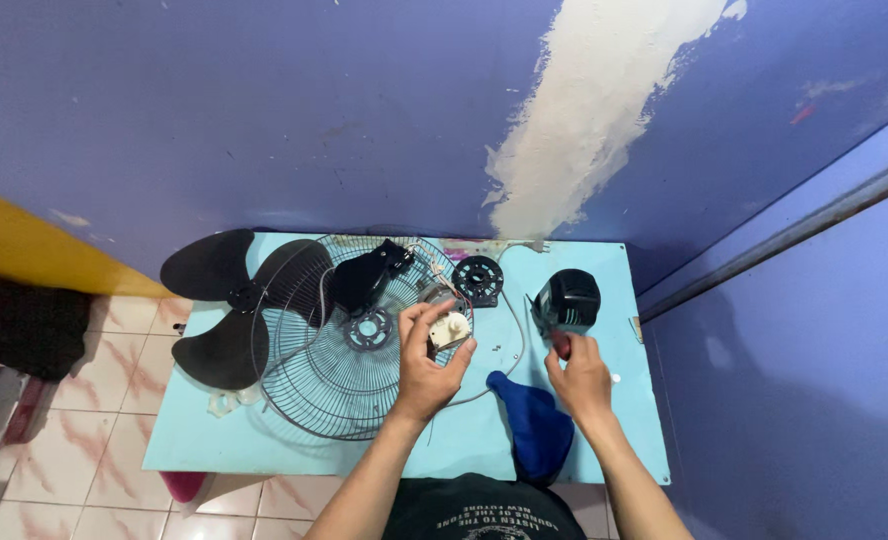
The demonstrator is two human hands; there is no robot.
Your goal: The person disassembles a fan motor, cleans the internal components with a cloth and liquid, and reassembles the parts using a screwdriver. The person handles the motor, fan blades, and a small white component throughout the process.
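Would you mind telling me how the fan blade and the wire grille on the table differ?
The fan blade is solid black with three broad lobes; the wire grille is an open round mesh that shows the table through it. The blade hangs partly past the table's left edge, while the grille lies almost wholly on it. Neither hand touches the blade; the left hand is over the grille. Both lie flat.
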